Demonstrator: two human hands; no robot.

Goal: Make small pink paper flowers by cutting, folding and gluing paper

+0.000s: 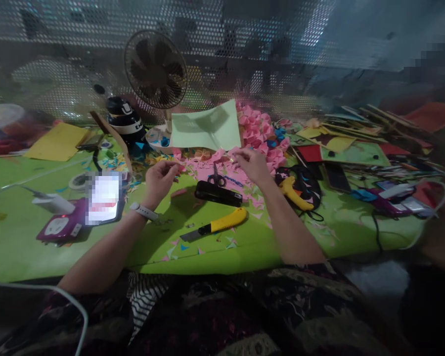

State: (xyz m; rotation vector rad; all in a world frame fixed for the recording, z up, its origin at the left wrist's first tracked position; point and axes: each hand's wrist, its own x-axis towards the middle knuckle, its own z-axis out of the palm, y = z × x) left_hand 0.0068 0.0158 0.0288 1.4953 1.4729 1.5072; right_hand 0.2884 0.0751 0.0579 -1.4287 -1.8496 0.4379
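Lying on pink paper [241, 174], scissors [216, 174], long axis running front to back, blades pointing away, between left hand [159, 180] and right hand [252, 164], nearer the right; fingers of both curled, whether grasping anything cannot be told.

Near the worktop [15, 195]'s front edge lies a cutter [228, 221]; behind it a stapler [218, 194], then scissors [217, 180]. Toward the back edge, paper pieces [257, 126] lie heaped right of a sheet [207, 129]. Leftward, a phone [103, 200] lies beside a socket box [61, 225].
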